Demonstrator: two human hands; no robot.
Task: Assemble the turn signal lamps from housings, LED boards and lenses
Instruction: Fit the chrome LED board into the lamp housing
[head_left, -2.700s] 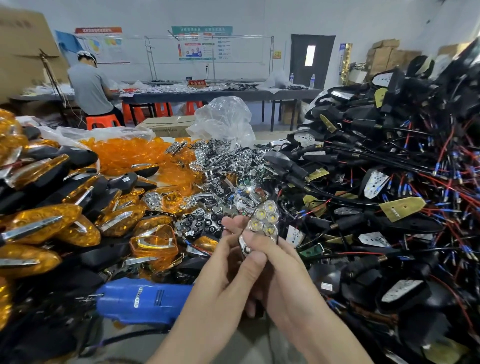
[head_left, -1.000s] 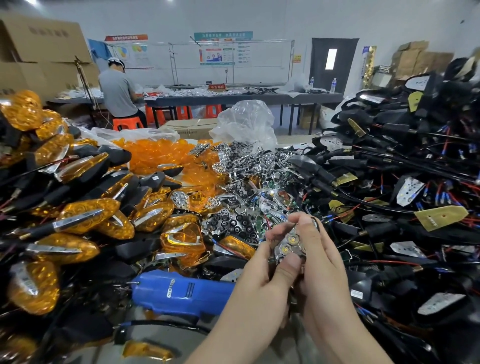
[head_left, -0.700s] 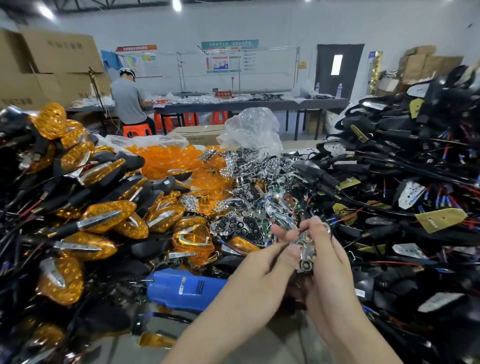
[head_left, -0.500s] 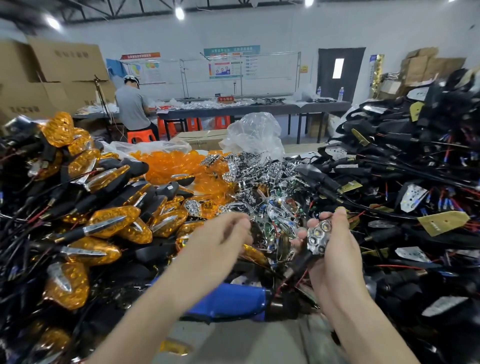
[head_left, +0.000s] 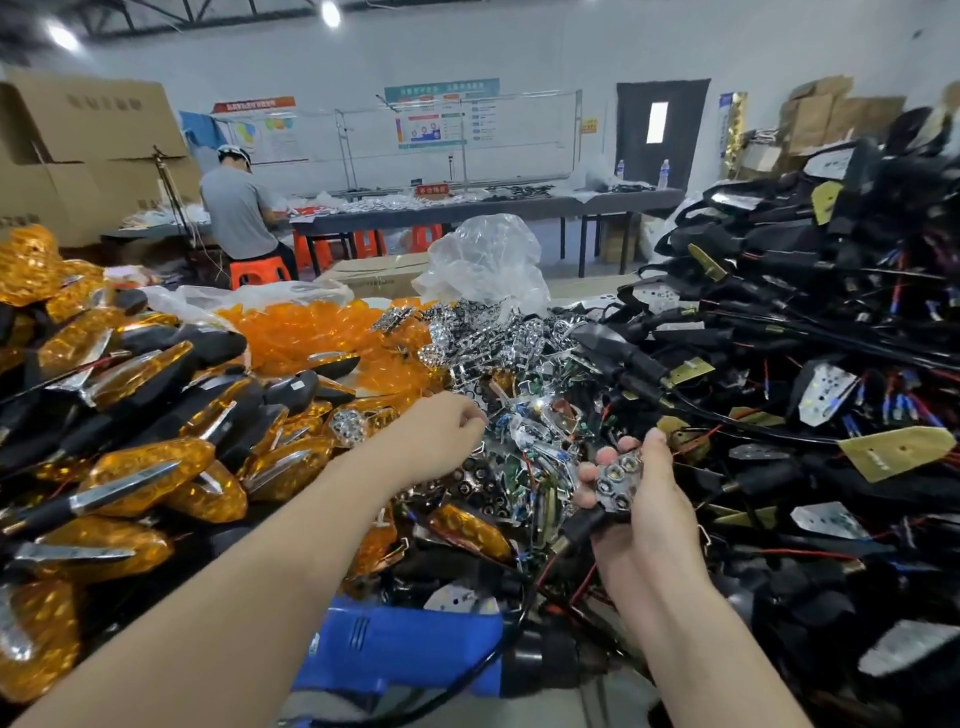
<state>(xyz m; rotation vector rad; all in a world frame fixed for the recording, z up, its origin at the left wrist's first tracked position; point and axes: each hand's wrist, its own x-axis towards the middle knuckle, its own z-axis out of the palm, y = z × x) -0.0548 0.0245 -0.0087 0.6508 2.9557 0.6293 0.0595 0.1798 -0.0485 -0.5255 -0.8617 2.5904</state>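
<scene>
My right hand (head_left: 647, 512) grips a black lamp housing with a chrome LED reflector (head_left: 616, 479) seated in it, face up, its lead hanging below. My left hand (head_left: 439, 434) reaches forward with curled fingers over the heap of chrome reflectors and small boards (head_left: 511, 374). Its fingertips are hidden, so I cannot tell whether it holds a part. Loose orange lenses (head_left: 311, 332) are piled behind the left hand. Black housings with wires (head_left: 810, 322) are stacked high on the right.
Finished amber lamps (head_left: 135, 467) crowd the left side. A blue power screwdriver (head_left: 405, 644) lies near the front edge between my forearms. A clear plastic bag (head_left: 488, 265) stands behind the reflectors. A person (head_left: 236, 208) works at a far table, near stacked cardboard boxes (head_left: 78, 145).
My left hand has let go of the lamp and moved forward and left into the parts heap. My right hand keeps holding the housing with its reflector, now face up.
</scene>
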